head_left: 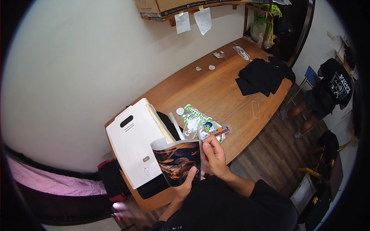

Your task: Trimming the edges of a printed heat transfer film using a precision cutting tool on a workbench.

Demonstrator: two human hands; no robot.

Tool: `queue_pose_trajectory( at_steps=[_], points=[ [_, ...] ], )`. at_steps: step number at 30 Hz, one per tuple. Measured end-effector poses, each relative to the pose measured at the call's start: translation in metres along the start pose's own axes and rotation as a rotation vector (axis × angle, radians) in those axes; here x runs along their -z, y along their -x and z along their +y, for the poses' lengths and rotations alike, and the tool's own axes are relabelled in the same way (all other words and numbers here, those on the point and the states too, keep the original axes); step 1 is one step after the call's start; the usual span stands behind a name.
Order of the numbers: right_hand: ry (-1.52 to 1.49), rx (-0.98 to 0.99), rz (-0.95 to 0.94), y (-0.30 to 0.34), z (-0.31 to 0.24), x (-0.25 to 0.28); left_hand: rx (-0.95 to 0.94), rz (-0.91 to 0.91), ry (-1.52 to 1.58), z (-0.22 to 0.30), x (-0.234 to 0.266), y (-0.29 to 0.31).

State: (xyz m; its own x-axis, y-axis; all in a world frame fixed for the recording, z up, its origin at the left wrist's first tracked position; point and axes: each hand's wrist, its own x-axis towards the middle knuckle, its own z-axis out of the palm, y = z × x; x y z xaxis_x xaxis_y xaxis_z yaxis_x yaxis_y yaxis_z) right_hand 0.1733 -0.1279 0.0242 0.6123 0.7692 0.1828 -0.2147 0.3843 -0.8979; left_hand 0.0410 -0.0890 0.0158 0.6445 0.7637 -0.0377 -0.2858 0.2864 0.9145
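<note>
A curled, glossy sheet [177, 159] with a dark picture in brown and orange is held up before my body, over the table's near edge. My left hand [185, 185] grips its lower part, thumb lying across the printed face. At the sheet's upper right edge, my right hand [216, 157] is closed in a pinch; what exactly sits between its fingertips is too small to make out. Just beyond the right hand lie cut printed pieces with green lettering [196, 114] and a small heap of colourful printed scraps [211, 130].
A white board [137, 136] with a slot handle rests at the left, black cloth under it. Farther along the wooden table [189, 86] lie a black shirt [262, 77] and small paper scraps [211, 67]. Another person [331, 82] stands at the right. A cardboard box [165, 7] sits on a shelf.
</note>
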Motion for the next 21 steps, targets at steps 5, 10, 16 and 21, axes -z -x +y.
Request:
queue_pose_trajectory(
  at_steps=[5, 10, 16, 21],
  points=[
    [0.011, 0.013, -0.005, -0.001, 0.001, 0.0, -0.006, -0.002, 0.005, 0.0, 0.0, -0.001],
    [-0.104, -0.045, 0.035, -0.002, -0.004, 0.0, -0.002, -0.003, 0.035, 0.003, -0.004, -0.003],
    [-0.305, -0.164, 0.044, 0.0, -0.009, 0.008, -0.02, 0.047, 0.019, 0.002, -0.004, -0.008],
    [-0.288, -0.228, 0.03, 0.008, -0.005, 0.013, -0.135, 0.136, 0.021, -0.009, -0.007, -0.021]
  ],
)
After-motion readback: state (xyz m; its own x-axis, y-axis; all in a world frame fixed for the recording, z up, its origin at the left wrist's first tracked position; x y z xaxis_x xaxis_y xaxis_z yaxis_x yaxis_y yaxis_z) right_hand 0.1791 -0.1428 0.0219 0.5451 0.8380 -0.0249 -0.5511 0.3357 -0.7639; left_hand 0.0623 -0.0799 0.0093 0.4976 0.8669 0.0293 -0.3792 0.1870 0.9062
